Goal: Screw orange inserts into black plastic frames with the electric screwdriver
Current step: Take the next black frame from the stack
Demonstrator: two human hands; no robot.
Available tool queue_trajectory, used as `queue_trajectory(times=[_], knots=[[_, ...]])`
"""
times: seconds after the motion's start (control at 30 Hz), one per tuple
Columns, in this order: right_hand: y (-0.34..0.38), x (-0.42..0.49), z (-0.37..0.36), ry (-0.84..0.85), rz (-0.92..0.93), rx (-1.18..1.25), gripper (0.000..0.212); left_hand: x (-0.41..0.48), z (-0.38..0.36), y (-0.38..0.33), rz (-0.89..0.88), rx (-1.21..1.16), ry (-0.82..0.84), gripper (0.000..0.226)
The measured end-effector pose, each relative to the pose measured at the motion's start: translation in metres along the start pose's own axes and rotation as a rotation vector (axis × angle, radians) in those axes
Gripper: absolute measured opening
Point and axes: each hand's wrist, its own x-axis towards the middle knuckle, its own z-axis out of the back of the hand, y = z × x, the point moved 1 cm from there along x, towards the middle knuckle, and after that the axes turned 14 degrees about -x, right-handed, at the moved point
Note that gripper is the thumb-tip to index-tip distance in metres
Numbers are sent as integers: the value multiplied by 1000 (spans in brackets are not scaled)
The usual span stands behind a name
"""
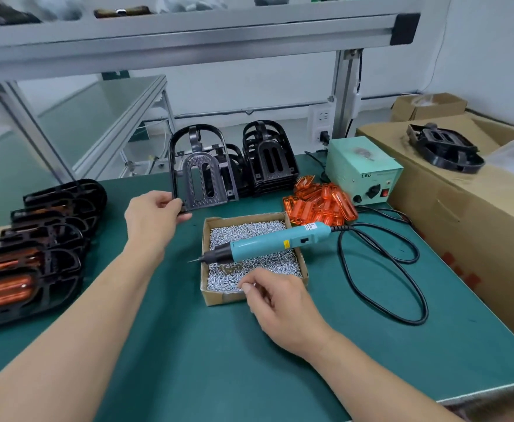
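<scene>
My left hand (153, 213) grips the lower left corner of a black plastic frame (201, 175), which stands tilted upright above the green mat. My right hand (275, 303) reaches into a cardboard box of small silver screws (251, 260) and pinches at the screws near its front edge. The teal electric screwdriver (267, 242) lies across the top of that box, its bit pointing left. A pile of orange inserts (321, 202) lies behind the box to the right. Stacks of empty black frames (269, 159) stand at the back.
A row of black frames with orange inserts fitted (33, 248) lies at the left. The green power supply (362, 172) sits at the back right, its black cable (401, 269) looped over the mat. A large cardboard carton (462, 202) with another frame on top lines the right edge.
</scene>
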Motion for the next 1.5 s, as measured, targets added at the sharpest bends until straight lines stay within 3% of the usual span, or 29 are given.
queue_trajectory(times=[0.17, 0.27, 0.67, 0.93, 1.13, 1.27, 1.43, 1.5], knots=[[2, -2, 2, -35, -9, 29, 14, -41, 20, -16, -68, 43, 25, 27], [4, -3, 5, -86, -9, 57, 12, -66, 32, -22, -117, 100, 32, 11], [4, -1, 14, -251, -189, 357, 10, -151, 68, -34, -359, 266, 97, 20], [3, 0, 19, -259, -287, 426, 18, -177, 77, -23, -668, 528, 133, 20], [8, 3, 37, -176, -463, 741, 41, -191, 81, -15, -944, 679, 164, 26], [9, -3, 48, -49, -522, 718, 56, -203, 84, -7, -1068, 759, 224, 32], [2, -9, 63, 117, -570, 672, 29, -213, 88, 2, -1146, 725, 334, 23], [-3, -9, 71, 161, -541, 542, 19, -217, 89, 6, -1134, 714, 383, 20]])
